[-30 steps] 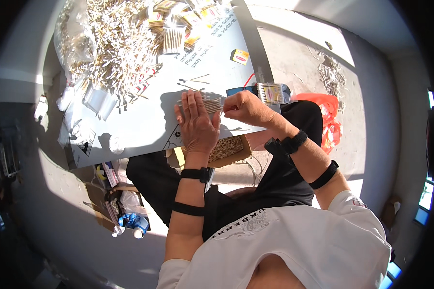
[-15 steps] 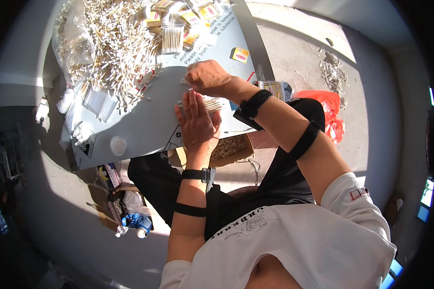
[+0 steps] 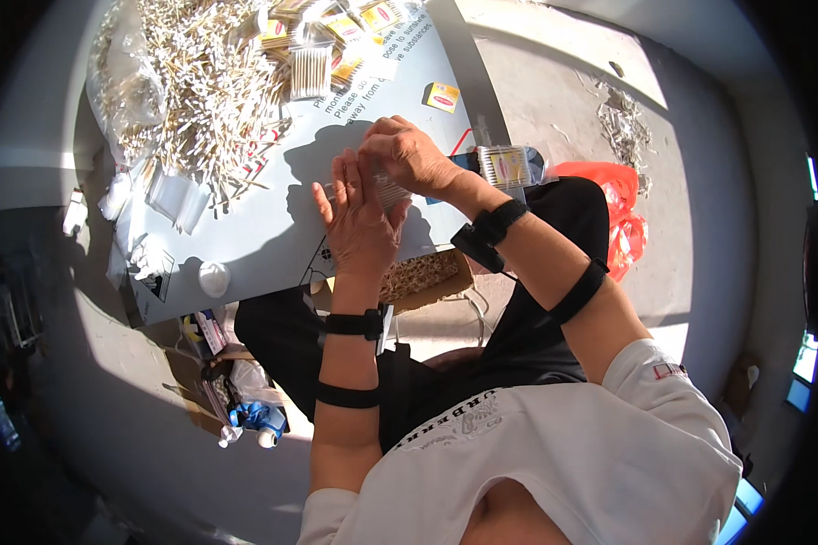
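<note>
While swab pile (image 3: pixel 220 100) crowds upper left, left hand (image 3: pixel 362 223), fingers apart, half-hides swab bundle (image 3: pixel 391 192) mid-frame; right hand (image 3: pixel 411 156) curled, finger grip unclear.

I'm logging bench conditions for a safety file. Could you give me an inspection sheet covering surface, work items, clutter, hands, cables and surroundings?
Surface: pale grey tabletop, printed, partly shadowed.
Work items: swab bundle beside the left hand's fingers, partly hidden.
Clutter: heap of loose swabs; packed swabs; yellow card; clear bags; round white item.
Hands: left hand flat, fingers extended; right hand bent over the bundle, its hold hidden.
Cables: pale cord-like strand below the table; cannot tell whether it's a cable.
Surroundings: cardboard box below the near edge; red bag and pale scraps at right.
</note>
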The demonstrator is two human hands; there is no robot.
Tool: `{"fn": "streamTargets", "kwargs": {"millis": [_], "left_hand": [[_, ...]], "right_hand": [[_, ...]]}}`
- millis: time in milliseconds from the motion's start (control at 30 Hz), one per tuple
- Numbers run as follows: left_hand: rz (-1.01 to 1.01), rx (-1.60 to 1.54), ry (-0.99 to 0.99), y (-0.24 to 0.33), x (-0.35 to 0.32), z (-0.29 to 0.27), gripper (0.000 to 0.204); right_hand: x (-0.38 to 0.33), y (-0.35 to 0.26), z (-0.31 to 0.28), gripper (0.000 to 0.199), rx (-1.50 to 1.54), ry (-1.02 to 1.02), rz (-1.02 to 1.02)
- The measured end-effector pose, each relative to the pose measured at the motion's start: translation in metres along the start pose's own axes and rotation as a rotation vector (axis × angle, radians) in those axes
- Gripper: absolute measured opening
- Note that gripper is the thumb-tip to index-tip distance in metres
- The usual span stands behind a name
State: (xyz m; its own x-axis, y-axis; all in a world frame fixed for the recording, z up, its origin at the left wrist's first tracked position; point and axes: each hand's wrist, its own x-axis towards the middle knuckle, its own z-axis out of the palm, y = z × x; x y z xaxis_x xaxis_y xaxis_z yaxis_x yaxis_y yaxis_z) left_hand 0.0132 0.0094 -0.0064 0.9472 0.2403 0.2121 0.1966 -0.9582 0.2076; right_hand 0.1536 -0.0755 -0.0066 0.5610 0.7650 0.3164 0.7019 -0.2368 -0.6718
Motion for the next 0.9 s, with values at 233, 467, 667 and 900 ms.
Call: {"fn": "streamTargets", "kwargs": {"millis": [233, 467, 667, 900], "left_hand": [[-0.019, -0.036, -0.066, -0.012, -0.004, -0.013, 0.087], [0.063, -0.036, -0.200, -0.017, -0.012, -0.027, 0.089], [0.049, 0.008, -0.111, -0.017, -0.005, -0.011, 0.082], [0.109, 0.069, -0.097, -0.003, 0.012, -0.008, 0.083]], "right_hand": [[-0.041, -0.024, -0.025, 0.020, 0.290, 0.250, 0.398], [-0.119, -0.051, -0.040, 0.020, -0.141, -0.100, 0.080], [-0.107, -0.061, -0.025, 0.017, -0.016, -0.093, 0.017], [-0.074, -0.046, 0.001, 0.030, 0.523, 0.457, 0.406]]}}
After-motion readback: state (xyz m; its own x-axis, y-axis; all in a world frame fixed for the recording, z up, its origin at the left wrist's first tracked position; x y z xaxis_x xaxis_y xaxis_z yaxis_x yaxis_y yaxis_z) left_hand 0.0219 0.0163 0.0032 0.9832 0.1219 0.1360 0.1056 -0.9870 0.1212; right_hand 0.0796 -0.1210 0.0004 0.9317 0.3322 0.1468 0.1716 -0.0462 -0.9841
